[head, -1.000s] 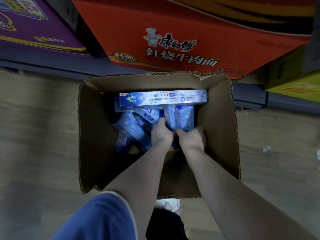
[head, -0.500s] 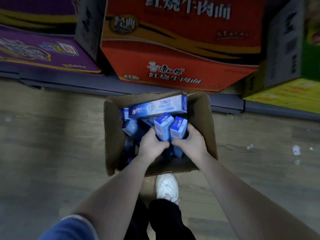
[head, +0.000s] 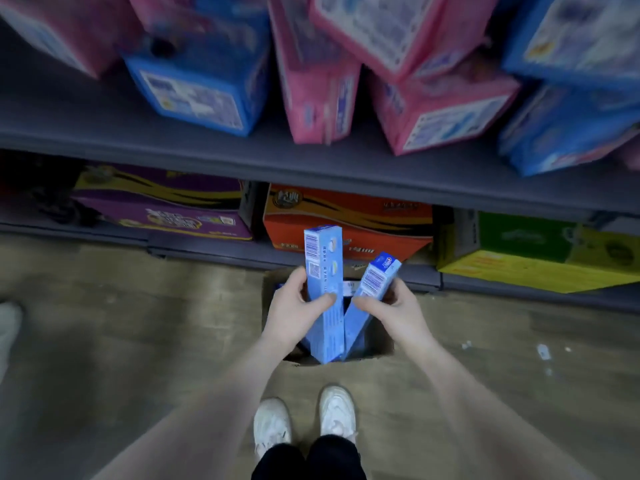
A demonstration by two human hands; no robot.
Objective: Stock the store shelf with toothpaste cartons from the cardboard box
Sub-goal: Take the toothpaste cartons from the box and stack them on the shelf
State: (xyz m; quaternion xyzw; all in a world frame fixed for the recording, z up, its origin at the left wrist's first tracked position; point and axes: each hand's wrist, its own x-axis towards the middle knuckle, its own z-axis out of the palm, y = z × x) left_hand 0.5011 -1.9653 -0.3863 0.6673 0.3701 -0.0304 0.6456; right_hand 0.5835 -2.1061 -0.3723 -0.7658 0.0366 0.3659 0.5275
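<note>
I see my left hand (head: pixel 300 308) gripping one blue carton (head: pixel 323 271) and my right hand (head: pixel 391 306) another (head: pixel 375 280), both above the box (head: pixel 377 344). Barcodes show; the print is too blurred to read

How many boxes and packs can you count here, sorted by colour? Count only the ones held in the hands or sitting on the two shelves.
Light blue toothpaste cartons in hands: 2
Pink packs, upper shelf: at least 4
Blue packs, upper shelf: 3
Purple box: 1
Orange box: 1
Yellow-green box: 1
Total: at least 12
</note>
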